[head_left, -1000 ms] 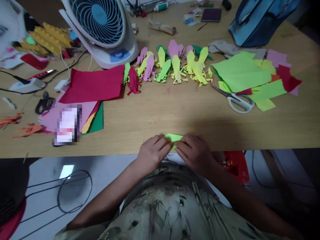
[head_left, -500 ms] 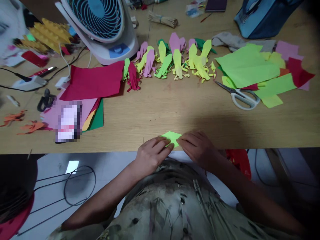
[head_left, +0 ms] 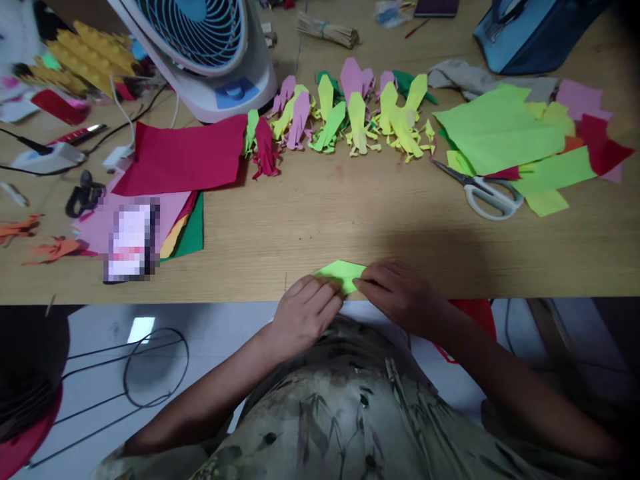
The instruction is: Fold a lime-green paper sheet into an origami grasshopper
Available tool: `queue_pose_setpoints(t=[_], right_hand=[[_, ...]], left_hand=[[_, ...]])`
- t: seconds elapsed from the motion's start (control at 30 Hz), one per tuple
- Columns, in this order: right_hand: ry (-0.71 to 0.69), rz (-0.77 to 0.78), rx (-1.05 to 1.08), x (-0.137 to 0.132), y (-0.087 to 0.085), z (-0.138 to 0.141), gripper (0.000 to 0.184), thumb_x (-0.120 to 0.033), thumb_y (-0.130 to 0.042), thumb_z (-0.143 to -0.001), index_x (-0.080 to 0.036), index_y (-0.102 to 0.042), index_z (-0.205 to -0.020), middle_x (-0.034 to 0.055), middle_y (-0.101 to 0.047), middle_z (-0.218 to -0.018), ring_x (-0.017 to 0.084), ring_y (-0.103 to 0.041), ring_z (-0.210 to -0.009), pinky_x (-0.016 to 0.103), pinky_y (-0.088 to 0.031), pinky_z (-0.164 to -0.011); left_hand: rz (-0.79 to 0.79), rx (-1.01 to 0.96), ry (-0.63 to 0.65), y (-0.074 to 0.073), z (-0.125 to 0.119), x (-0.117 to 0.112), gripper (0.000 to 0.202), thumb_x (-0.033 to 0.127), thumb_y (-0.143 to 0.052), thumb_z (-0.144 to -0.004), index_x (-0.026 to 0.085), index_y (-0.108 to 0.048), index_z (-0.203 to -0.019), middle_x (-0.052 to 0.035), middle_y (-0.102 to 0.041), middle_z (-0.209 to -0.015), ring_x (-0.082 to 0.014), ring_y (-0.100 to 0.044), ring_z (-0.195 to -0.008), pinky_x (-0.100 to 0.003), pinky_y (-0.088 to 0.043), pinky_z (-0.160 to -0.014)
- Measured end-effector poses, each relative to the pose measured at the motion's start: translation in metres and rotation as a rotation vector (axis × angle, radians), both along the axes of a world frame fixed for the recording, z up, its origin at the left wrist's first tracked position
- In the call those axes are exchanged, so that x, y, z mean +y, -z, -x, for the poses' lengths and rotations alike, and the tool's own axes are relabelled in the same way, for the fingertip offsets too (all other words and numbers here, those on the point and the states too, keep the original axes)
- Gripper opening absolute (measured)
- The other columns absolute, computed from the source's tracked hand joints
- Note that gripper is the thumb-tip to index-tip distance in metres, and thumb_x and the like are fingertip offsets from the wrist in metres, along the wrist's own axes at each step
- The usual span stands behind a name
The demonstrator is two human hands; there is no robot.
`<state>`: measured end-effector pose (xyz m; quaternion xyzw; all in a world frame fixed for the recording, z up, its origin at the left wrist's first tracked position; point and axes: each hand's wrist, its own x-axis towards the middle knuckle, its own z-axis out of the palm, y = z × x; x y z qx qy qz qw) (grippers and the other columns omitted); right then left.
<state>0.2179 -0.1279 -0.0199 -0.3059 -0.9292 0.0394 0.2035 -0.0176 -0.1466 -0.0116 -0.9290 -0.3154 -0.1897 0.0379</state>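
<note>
Dim, cool light lay over the desk, and the right-hand corners sank nearly to black. A broad, soft-edged shadow darkened its near right part. The floor bore one hard white glare. Folded lime paper showed brightly; coarse pixel blocks masked the phone; the left edge looked soft.

Table: pale wood grain, straight front edge
Floor: pale, glossy from here
Light: bright patch down there

No readable words, brands or numbers, phone screen at nine o'clock, blurred into blocks
</note>
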Motion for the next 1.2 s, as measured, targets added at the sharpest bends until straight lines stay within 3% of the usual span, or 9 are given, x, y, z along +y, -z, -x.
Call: queue_pose_setpoints(t=[0.1,0.27,0.47,0.77,1.0,1.2], right_hand=[[0.002,-0.005,-0.020,0.000,-0.001,0.001,0.017,-0.018,-0.050,-0.097,-0.017,-0.066,-0.092,0.0071,-0.063,-0.090,0.020,-0.052,-0.084,0.034,-0.039,-0.076],[0.028,-0.034,-0.049,0.002,-0.004,0.006,0.020,-0.019,-0.051,-0.096,-0.018,-0.063,-0.081,0.0039,-0.058,-0.078,0.019,-0.048,-0.077,0.035,-0.034,-0.073],[0.017,-0.082,-0.059,0.002,-0.007,0.009,0.022,-0.017,-0.049,-0.096,-0.019,-0.061,-0.077,0.0033,-0.056,-0.075,0.019,-0.045,-0.074,0.034,-0.032,-0.073],[0.037,-0.109,-0.062,0.001,-0.010,0.012,0.026,-0.015,-0.048,-0.095,-0.020,-0.055,-0.071,0.0024,-0.054,-0.071,0.019,-0.042,-0.070,0.034,-0.030,-0.070],[0.056,-0.086,-0.054,0.003,-0.008,0.011,0.025,-0.016,-0.047,-0.095,-0.020,-0.057,-0.073,0.0031,-0.054,-0.072,0.019,-0.044,-0.072,0.034,-0.031,-0.071],[0.065,0.010,-0.014,0.007,-0.007,0.010,0.024,-0.020,-0.046,-0.097,-0.019,-0.061,-0.077,0.0043,-0.056,-0.077,0.018,-0.048,-0.076,0.033,-0.033,-0.072]], left_hand=[[0.030,0.005,-0.040,0.001,0.000,-0.003,0.026,0.019,-0.040,-0.101,0.014,-0.065,-0.101,-0.0086,-0.070,-0.098,-0.0180,-0.060,-0.085,-0.030,-0.050,-0.074],[0.025,-0.025,-0.066,0.003,0.003,-0.004,0.022,0.019,-0.043,-0.100,0.013,-0.064,-0.105,-0.0075,-0.067,-0.089,-0.0188,-0.055,-0.080,-0.030,-0.046,-0.068],[-0.005,-0.002,-0.030,0.001,0.005,0.001,0.021,0.017,-0.043,-0.100,0.014,-0.064,-0.095,-0.0044,-0.060,-0.075,-0.0174,-0.051,-0.073,-0.030,-0.039,-0.063],[0.051,0.052,-0.052,-0.005,0.017,0.004,0.025,0.021,-0.039,-0.102,0.015,-0.062,-0.099,-0.0062,-0.064,-0.085,-0.0201,-0.054,-0.084,-0.033,-0.041,-0.071],[0.081,-0.012,-0.062,-0.001,0.006,0.008,0.020,0.025,-0.049,-0.099,0.015,-0.061,-0.111,-0.0074,-0.066,-0.098,-0.0194,-0.056,-0.087,-0.031,-0.045,-0.073],[0.040,0.009,-0.015,-0.004,-0.003,0.010,0.022,0.020,-0.042,-0.101,0.015,-0.064,-0.100,-0.0053,-0.065,-0.085,-0.0177,-0.053,-0.077,-0.031,-0.042,-0.067]])
